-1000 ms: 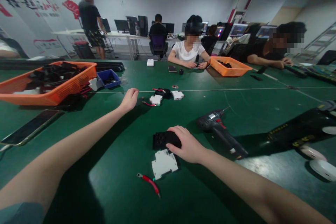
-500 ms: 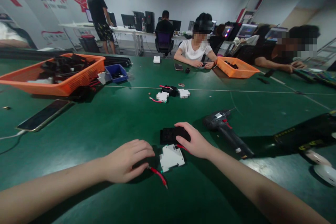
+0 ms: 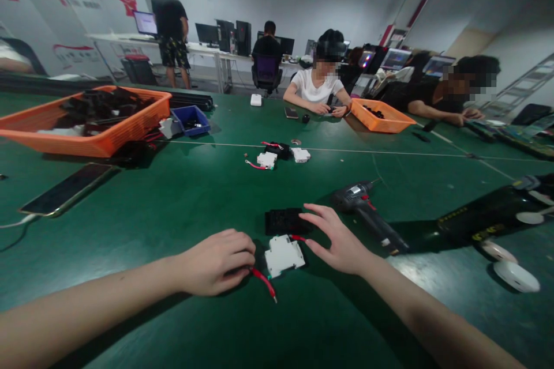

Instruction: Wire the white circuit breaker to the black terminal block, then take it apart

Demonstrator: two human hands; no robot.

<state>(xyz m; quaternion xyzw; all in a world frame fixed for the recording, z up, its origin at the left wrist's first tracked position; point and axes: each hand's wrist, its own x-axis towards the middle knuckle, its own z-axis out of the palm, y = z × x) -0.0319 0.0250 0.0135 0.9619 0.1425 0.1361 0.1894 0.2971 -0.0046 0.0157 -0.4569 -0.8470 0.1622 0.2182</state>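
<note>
A white circuit-breaker-like module (image 3: 284, 256) lies flat on the green table, between my hands. Just beyond it is a black rectangular plastic piece (image 3: 282, 221). My left hand (image 3: 223, 262) is left of the module, its fingers closed on the near end of a short red wire (image 3: 265, 283); the pinched end is hidden. The wire's other end lies on the table in front of the module. My right hand (image 3: 335, 239) is open with fingers spread, at the right end of the black piece. Another red wire (image 3: 298, 237) shows between module and black piece; contact with my right fingertips is unclear.
A power screwdriver (image 3: 367, 216) and a dark bottle (image 3: 480, 219) lie to the right. Ahead are more white modules (image 3: 300, 154). An orange basket (image 3: 142, 121), a blue bin (image 3: 190, 121) and a phone (image 3: 69, 190) are left. A person (image 3: 318, 83) sits opposite.
My left fingers have closed over the red wire's end, which was visible before. My right hand has opened and drawn back right from the black piece. The view has shifted slightly.
</note>
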